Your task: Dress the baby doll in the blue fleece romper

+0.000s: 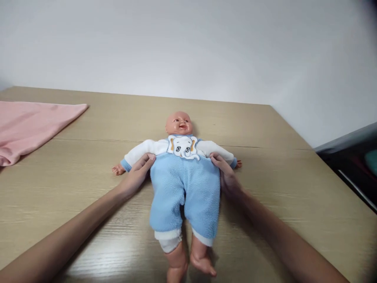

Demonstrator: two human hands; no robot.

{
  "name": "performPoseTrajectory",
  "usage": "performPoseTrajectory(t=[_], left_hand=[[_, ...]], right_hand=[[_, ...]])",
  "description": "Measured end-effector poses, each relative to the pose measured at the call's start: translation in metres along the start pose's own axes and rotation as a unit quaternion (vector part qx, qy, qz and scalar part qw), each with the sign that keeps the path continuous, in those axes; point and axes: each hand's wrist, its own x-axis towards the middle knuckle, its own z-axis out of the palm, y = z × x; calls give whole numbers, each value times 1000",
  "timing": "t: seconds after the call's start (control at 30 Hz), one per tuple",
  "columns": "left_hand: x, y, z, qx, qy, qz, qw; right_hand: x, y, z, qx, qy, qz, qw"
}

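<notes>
A baby doll (179, 124) lies on its back on the table, head away from me and bare feet toward me. It wears a white long-sleeved top (147, 148) with blue cuffs and an elephant's face on the chest. Fuzzy blue pants (184, 184) with white hems cover its legs down to the shins. My left hand (141, 169) pinches the pants' waist at the left edge. At the right edge of the waist, my right hand (225, 169) grips the same pants between thumb and fingers.
A pink cloth (35, 122) lies on the wooden table (97, 243) at the far left. A white wall (176, 47) rises behind the table. Beyond the right edge stands a dark object (353, 157), only partly in view.
</notes>
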Motion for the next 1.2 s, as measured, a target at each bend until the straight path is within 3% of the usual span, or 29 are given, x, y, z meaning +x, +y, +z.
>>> performPoseTrajectory(t=[0.1,0.2,0.33,0.47,0.57,0.67,0.77,0.87,0.97,1.1,1.2], left_hand=[[-2,4,1,167,9,60,984],[-10,4,3,277,64,115,952],[-30,4,14,264,142,142,943],[-63,17,42,229,200,107,946],[-97,27,66,242,233,125,934],[-134,22,79,281,181,132,933],[-167,-1,80,311,133,143,930],[-189,-27,77,266,102,153,946],[-200,-40,71,235,74,104,964],[-207,-35,60,206,29,76,975],[-209,-29,52,241,56,91,965]], right_hand=[[1,2,-3,-121,8,-113,986],[-2,9,-3,-228,47,-177,956],[-14,17,1,-262,113,-197,938],[-22,17,7,-228,83,-207,948],[-22,17,9,-239,76,-220,943],[-20,20,6,-232,81,-204,948],[-19,24,4,-228,85,-195,950],[-19,23,5,-239,81,-201,946],[-20,20,6,-245,83,-202,945],[-21,18,6,-255,84,-198,943],[-21,19,5,-262,78,-187,944]])
